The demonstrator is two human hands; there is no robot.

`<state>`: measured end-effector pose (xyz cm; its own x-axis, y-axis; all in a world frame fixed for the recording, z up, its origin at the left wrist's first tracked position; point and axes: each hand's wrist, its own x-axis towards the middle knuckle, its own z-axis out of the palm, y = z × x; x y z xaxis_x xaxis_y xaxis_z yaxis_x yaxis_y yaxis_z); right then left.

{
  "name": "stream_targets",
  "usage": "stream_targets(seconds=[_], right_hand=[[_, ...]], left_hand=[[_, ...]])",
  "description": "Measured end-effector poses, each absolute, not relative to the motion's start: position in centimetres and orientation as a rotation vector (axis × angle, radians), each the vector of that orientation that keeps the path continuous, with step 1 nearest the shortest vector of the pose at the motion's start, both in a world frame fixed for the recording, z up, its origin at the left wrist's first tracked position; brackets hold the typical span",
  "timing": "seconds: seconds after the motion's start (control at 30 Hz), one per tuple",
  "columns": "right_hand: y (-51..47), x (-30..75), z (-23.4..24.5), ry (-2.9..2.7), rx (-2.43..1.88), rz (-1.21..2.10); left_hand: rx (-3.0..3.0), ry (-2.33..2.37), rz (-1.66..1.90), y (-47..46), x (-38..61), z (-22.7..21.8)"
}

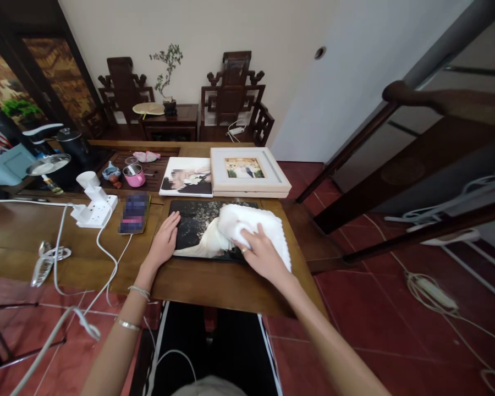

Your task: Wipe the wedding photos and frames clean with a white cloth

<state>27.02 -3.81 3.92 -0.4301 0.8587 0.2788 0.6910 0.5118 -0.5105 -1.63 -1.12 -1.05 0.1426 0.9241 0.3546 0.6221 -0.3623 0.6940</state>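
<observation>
A dark photo panel (196, 225) showing a white gown lies flat near the table's front edge. At its left edge rests my left hand (168, 234), fingers stretched out and holding nothing. My right hand (262, 250) grips a bunched part of a white cloth (274, 223), pressed on the panel's right half. The cloth hides that half and hangs past the panel's right edge onto the table. Just behind the panel lie a white photo album (185, 190) and a light-framed picture (251, 186).
On the wooden table (214, 283), a phone (134, 213), a white power strip (94, 212), cables and a clear hair claw (45, 264) lie to the left. A pink cup (134, 176) stands on the tea tray. A wooden chair (396, 154) is at the right.
</observation>
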Motion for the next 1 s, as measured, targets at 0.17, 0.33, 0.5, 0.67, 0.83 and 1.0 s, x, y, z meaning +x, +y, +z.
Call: stream_targets(seconds=[0.17, 0.33, 0.5, 0.67, 0.83, 1.0], right_hand=[[-5.1, 26.6, 4.1, -2.297, -1.248, 0.455], [-5.0, 20.9, 4.5, -2.471, -0.987, 0.521], [-6.6, 19.1, 5.0, -2.622, -0.660, 0.602], [-8.9, 23.3, 4.8, -2.523, -0.702, 0.669], [-7.7, 26.4, 4.2, -2.329, -1.175, 0.670], [-2.0, 23.2, 4.6, -2.221, -1.270, 0.668]], left_hand=[[1.979, 1.467, 1.099, -1.3, -1.4, -0.8], [1.901, 1.436, 1.136, -1.9, -1.6, 0.0], [1.939, 1.422, 1.132, -2.3, -1.5, 0.4], [2.045, 1.466, 1.018, -2.0, -1.1, -0.2], [2.148, 1.498, 0.955, -1.8, -1.0, -0.7], [2.212, 1.523, 0.940, -1.9, -1.0, -0.9]])
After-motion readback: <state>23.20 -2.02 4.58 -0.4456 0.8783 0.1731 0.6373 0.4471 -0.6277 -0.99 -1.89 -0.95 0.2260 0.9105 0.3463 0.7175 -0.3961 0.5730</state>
